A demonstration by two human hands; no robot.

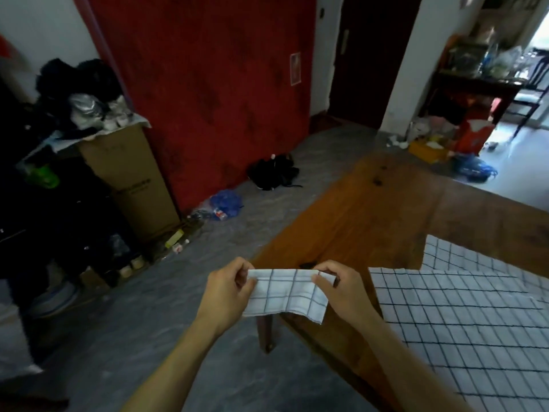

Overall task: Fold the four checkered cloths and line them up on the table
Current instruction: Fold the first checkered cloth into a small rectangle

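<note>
Both hands pinch the small folded white cloth with dark grid lines (288,294): left hand (227,292) and right hand (341,292) at its top corners. Long axis left-right, held in air off the brown wooden counter (371,209) corner. Unfolded checkered cloths (463,322) lie right; right hand nearer.

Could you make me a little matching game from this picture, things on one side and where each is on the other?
Things:
1. folded cloth
2. spread cloths
3. cardboard box
4. blue bag

Places:
A. on the floor by the red wall
B. held up between both hands
C. flat on the wooden table
D. standing at the left, clutter on top

Pairs: 1-B, 2-C, 3-D, 4-A
</note>
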